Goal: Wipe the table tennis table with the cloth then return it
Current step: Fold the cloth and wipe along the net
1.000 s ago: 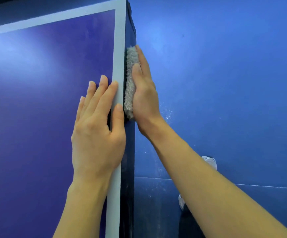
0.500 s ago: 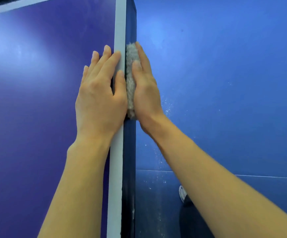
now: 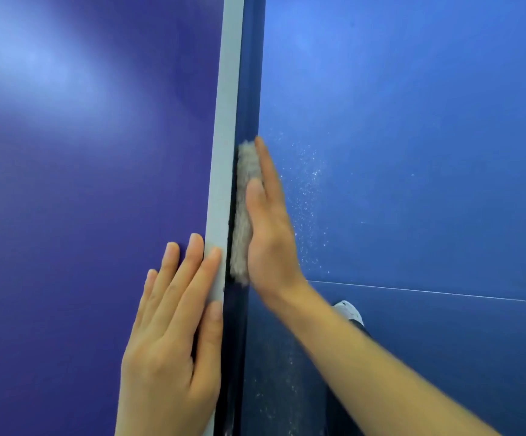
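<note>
The cloth is pressed against the side edge of the table by the flat, straight-fingered right hand, so the edge is wiped; the left hand is laid open on top (probably for bracing), holding nothing.

Your left hand, right hand and forearms are bare; your pale grey shoe shows beneath a dark trouser leg.

My right grip covers most of the cloth; only its fuzzy edge shows. Below that grip, my forearm hides most of a shoe. My left grip is cut off at the wrist.
</note>
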